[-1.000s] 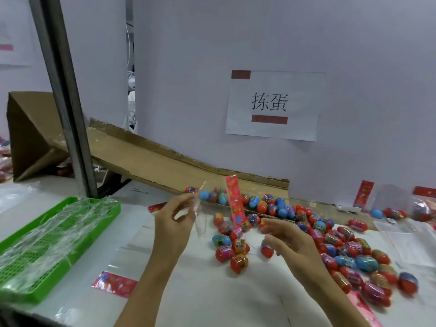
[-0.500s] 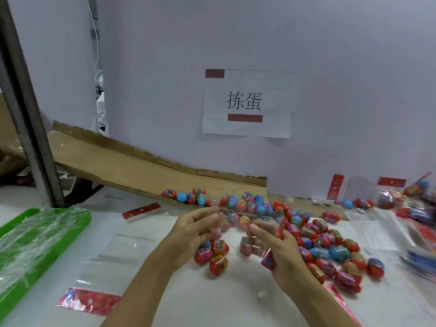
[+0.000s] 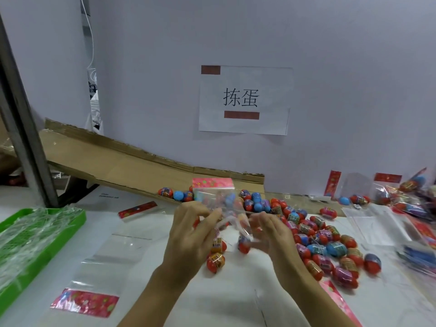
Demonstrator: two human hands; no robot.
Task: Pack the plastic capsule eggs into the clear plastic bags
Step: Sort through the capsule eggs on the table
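Note:
Both my hands hold one clear plastic bag (image 3: 219, 197) with a red patterned header, raised above the table centre. My left hand (image 3: 191, 230) pinches its lower edge on the left side. On the right, my right hand (image 3: 271, 232) grips the crumpled plastic. The bag's header points away from me. A heap of red and blue capsule eggs (image 3: 325, 241) covers the white table to the right and behind the hands. Two eggs (image 3: 215, 261) lie just beneath my left hand.
An empty clear bag (image 3: 94, 279) with a red header lies flat at the front left. A green tray (image 3: 35, 234) holding crumpled plastic sits at the left edge. A cardboard ramp (image 3: 132, 166) slopes down along the wall. Filled bags (image 3: 405, 197) pile up at the far right.
The bag has been turned so its red header now stands up at the far side, and both hands have closed in on its lower edge. The view shifted to the right.

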